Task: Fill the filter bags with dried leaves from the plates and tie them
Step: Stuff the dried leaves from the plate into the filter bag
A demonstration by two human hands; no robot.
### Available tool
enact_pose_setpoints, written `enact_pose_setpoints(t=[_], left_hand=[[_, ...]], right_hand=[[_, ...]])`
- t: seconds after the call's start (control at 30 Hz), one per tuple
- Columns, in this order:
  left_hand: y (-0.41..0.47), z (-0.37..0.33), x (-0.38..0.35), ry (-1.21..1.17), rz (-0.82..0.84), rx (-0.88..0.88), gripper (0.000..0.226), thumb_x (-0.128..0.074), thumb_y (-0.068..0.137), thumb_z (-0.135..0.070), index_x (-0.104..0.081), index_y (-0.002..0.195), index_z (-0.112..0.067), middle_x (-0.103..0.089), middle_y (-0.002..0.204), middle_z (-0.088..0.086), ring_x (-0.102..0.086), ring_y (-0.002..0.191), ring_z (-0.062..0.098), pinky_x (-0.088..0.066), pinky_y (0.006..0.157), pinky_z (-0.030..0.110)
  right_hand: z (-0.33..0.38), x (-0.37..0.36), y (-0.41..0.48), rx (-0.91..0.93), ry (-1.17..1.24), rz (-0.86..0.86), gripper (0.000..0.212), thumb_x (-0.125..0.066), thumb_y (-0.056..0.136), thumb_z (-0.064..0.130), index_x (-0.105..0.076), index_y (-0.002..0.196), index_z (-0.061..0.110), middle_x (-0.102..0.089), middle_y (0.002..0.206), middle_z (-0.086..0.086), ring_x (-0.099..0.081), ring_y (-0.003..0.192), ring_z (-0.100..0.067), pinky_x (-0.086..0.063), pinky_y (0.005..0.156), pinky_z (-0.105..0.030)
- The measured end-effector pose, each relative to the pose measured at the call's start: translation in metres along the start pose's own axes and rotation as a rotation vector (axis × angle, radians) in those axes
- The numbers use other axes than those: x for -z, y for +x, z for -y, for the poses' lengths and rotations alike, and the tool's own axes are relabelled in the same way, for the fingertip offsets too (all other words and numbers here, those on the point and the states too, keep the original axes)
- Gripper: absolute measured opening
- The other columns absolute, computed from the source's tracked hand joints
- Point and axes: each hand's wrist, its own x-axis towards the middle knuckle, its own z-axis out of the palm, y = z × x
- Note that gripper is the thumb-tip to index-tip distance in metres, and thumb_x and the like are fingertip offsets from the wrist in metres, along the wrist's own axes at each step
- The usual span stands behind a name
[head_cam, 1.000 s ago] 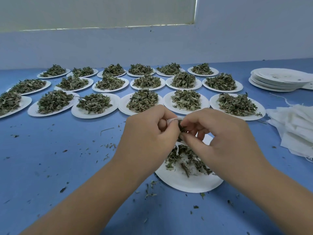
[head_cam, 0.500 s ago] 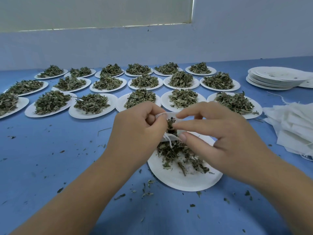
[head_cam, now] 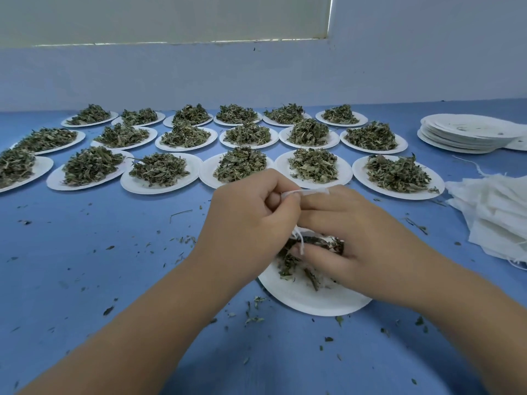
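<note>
The filter bag (head_cam: 309,191) is a small white pouch at the centre of the frame, held up between both hands just above the near plate (head_cam: 313,305). Only its thin upper rim shows clearly; the rest is hidden behind the fingers. A white drawstring (head_cam: 300,241) dangles below the rim.

The left hand (head_cam: 251,220) is curled, with its fingertips pinching the left end of the bag's rim. The right hand (head_cam: 359,240) lies beside it, touching it. Its index finger runs along under the rim, and its thumb and bent fingers close on a dark clump of dried leaves (head_cam: 323,242). Whether that clump is already inside the bag cannot be told.

The near plate is white and round, at lower centre. A thin scatter of leaves lies on its upper part, and its lower part is bare.

Across the middle of the frame, three rows of white plates (head_cam: 399,193) each carry a heap of green leaves (head_cam: 239,163). At upper right is a stack of plates (head_cam: 456,139) with only a few specks on top. A loose pile of white bags (head_cam: 496,218) lies at the right edge. Leaf crumbs (head_cam: 253,319) dot the blue tabletop (head_cam: 85,266) around the near plate.
</note>
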Motion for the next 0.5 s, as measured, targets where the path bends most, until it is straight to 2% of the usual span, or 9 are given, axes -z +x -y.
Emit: enact_pose_setpoints(t=[0.07, 0.13, 0.2, 0.33, 0.43, 0.5], left_hand=[[0.003, 0.001, 0.003, 0.006, -0.042, 0.006, 0.016, -0.062, 0.088, -0.011, -0.068, 0.075, -0.019, -0.053, 0.057, 0.008, -0.042, 0.048, 0.015, -0.035, 0.045, 0.019], [0.004, 0.002, 0.005, -0.004, -0.063, 0.011, 0.015, -0.063, 0.088, -0.012, -0.068, 0.075, -0.017, -0.054, 0.058, 0.010, -0.044, 0.050, 0.021, -0.036, 0.045, 0.021], [0.003, 0.001, 0.004, -0.024, -0.041, -0.004, 0.015, -0.063, 0.088, -0.011, -0.068, 0.076, -0.019, -0.054, 0.057, 0.008, -0.043, 0.048, 0.016, -0.035, 0.045, 0.018], [-0.002, -0.001, -0.003, -0.003, 0.035, -0.035, 0.016, -0.063, 0.087, -0.010, -0.069, 0.077, -0.022, -0.050, 0.056, 0.003, -0.039, 0.047, 0.005, -0.031, 0.046, 0.013], [-0.002, 0.002, -0.001, 0.024, 0.007, -0.046, 0.016, -0.063, 0.087, -0.011, -0.068, 0.078, -0.023, -0.052, 0.057, 0.003, -0.041, 0.048, 0.013, -0.032, 0.044, 0.015], [0.001, 0.003, 0.003, 0.031, -0.034, -0.037, 0.016, -0.063, 0.088, -0.012, -0.068, 0.077, -0.022, -0.053, 0.058, 0.004, -0.042, 0.048, 0.016, -0.034, 0.044, 0.017]], right_hand=[[-0.002, 0.005, -0.005, -0.012, 0.073, -0.137, 0.030, -0.060, 0.088, 0.033, -0.069, 0.116, 0.025, -0.060, 0.121, 0.019, -0.053, 0.111, -0.011, -0.040, 0.095, -0.028], [-0.004, 0.010, -0.007, -0.017, 0.075, -0.210, 0.026, -0.062, 0.088, 0.033, -0.071, 0.111, 0.025, -0.063, 0.114, 0.017, -0.054, 0.109, -0.008, -0.041, 0.094, -0.026], [-0.004, 0.011, -0.006, -0.010, 0.081, -0.175, 0.025, -0.061, 0.089, 0.033, -0.071, 0.111, 0.025, -0.063, 0.114, 0.018, -0.054, 0.108, -0.006, -0.040, 0.094, -0.022], [-0.003, 0.004, -0.001, 0.042, 0.061, -0.040, 0.032, -0.054, 0.086, 0.030, -0.072, 0.111, 0.023, -0.053, 0.112, 0.025, -0.043, 0.101, 0.008, -0.033, 0.091, -0.007], [-0.007, 0.009, -0.004, -0.024, 0.179, -0.058, 0.028, -0.060, 0.087, 0.032, -0.071, 0.112, 0.030, -0.058, 0.120, 0.028, -0.047, 0.113, 0.008, -0.034, 0.095, -0.010], [-0.010, 0.016, -0.008, -0.080, 0.300, -0.098, 0.023, -0.063, 0.085, 0.037, -0.072, 0.106, 0.036, -0.062, 0.116, 0.026, -0.053, 0.114, 0.002, -0.041, 0.090, -0.013]])
